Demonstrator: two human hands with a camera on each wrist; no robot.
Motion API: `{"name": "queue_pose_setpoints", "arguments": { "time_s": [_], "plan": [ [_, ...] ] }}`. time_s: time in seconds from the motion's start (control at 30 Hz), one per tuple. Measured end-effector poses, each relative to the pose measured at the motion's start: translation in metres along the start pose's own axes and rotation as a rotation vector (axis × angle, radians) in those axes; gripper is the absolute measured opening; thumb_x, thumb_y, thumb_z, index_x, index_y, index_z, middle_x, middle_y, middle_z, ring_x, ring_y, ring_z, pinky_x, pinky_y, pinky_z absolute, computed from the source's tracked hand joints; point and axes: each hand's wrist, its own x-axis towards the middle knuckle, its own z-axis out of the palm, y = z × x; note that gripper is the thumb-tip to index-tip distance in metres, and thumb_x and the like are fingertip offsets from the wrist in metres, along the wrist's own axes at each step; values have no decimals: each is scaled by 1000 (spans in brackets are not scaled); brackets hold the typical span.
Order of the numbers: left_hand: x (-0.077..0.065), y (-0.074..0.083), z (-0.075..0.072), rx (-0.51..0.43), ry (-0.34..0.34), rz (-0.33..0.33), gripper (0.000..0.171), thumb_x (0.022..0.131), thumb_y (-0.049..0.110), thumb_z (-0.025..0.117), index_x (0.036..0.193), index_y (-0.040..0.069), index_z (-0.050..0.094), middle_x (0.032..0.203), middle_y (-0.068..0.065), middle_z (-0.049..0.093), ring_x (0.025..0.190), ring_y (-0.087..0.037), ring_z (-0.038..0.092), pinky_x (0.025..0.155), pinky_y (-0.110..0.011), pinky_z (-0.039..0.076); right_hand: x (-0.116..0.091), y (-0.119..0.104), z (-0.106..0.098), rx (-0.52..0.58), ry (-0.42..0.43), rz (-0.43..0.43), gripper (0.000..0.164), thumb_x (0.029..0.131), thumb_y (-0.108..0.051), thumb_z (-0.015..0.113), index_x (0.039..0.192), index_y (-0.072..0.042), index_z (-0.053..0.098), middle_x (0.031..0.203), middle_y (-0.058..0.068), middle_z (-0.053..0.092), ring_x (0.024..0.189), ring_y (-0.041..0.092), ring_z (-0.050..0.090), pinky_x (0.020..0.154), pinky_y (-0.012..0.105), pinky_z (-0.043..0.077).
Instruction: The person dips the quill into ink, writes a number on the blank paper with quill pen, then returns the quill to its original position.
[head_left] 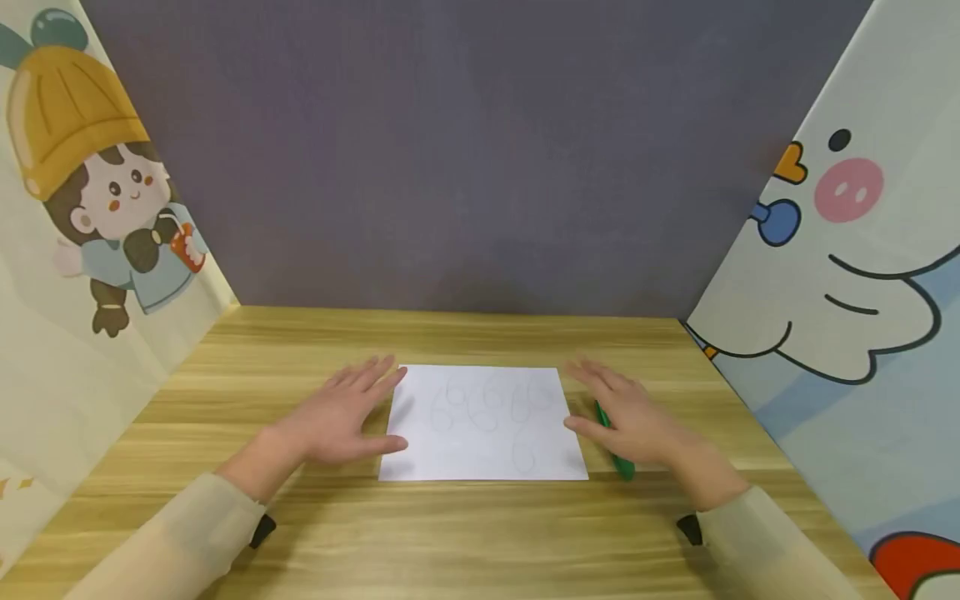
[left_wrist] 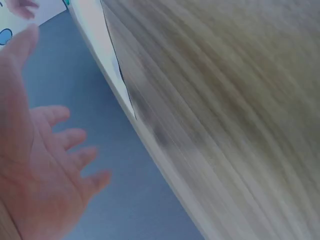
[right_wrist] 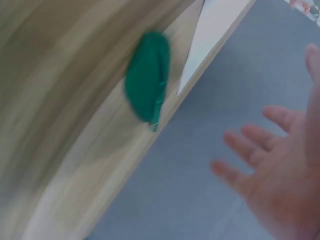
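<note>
A white sheet of paper point(head_left: 457, 454) lies on the wooden table, with several faint grey marks like the figure 6 across it. My left hand point(head_left: 341, 425) is held over the sheet's left edge, fingers spread and thumb apart. At the right edge hovers my right hand point(head_left: 633, 417), fingers likewise extended and slightly blurred. Neither palm, seen in the wrist views, holds anything. A slim green pen-like object point(head_left: 624, 467) lies just right of the paper, partly hidden under the right hand; the right wrist view shows its broad green body point(right_wrist: 147, 75) and narrow tip.
The wooden tabletop point(head_left: 480, 537) runs back to a grey panel point(head_left: 465, 167). Cartoon-printed walls stand at the left point(head_left: 45, 375) and right point(head_left: 787, 317). Black bands show at both sleeve cuffs.
</note>
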Motion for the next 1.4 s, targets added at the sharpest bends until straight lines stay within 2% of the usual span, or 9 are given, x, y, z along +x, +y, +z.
{"name": "queue_pose_setpoints", "arguments": {
  "time_s": [0.07,0.13,0.2,0.33,0.5,0.57,0.87,1.17,1.4],
  "plan": [
    [0,-1,0,-21,-24,-1,99,102,72,62,175,14,30,182,-17,25,164,-46,34,130,-70,34,-2,6,-3,3,11,-11,69,109,-42,68,166,-9,45,165,22,51,144,46,59,117,68,50],
    [0,-3,-1,-27,-57,-7,94,103,68,63,173,13,33,179,-19,33,159,-47,43,126,-69,41,-4,12,-5,18,11,-7,59,109,-37,70,157,-7,56,153,19,61,130,41,69,104,59,61],
    [0,-4,0,-25,-88,-8,91,104,66,64,172,12,37,176,-21,38,156,-48,47,123,-68,44,-7,18,-8,40,1,18,51,110,-34,70,152,-8,61,147,16,65,121,35,73,94,51,64],
    [-2,-7,2,-25,-139,31,87,104,62,67,169,11,42,175,-21,41,158,-47,44,127,-66,41,-12,31,-11,75,-23,84,45,111,-35,67,148,-10,65,145,13,67,117,30,73,84,41,64],
    [-4,-9,4,-73,-166,129,78,103,54,72,165,11,51,174,-18,43,160,-46,42,127,-65,40,-17,52,-11,69,-45,126,41,111,-31,68,145,-9,67,142,13,70,114,28,73,85,43,64],
    [-5,-9,5,-89,-178,143,75,103,54,72,163,12,54,174,-16,44,160,-46,42,127,-65,40,-18,59,-11,57,-47,126,38,110,-28,69,143,-8,69,139,14,71,112,28,73,85,43,64],
    [-4,-7,6,-127,-213,117,70,102,51,76,158,12,60,173,-15,47,161,-46,41,128,-66,38,-17,76,-14,92,-98,147,33,109,-20,69,138,-4,70,134,17,73,109,30,75,86,46,65],
    [-3,-5,5,-159,-224,97,69,100,47,79,157,12,61,173,-16,46,161,-47,40,129,-65,37,-7,87,-11,128,-138,176,30,108,-16,70,136,-7,72,135,17,74,112,31,74,89,48,65],
    [-4,-5,6,-178,-222,96,69,100,46,80,156,11,62,172,-17,47,161,-48,40,129,-66,37,5,93,-8,167,-138,112,30,103,-8,74,133,-8,73,124,12,78,107,28,74,90,47,63]
  ]
}}
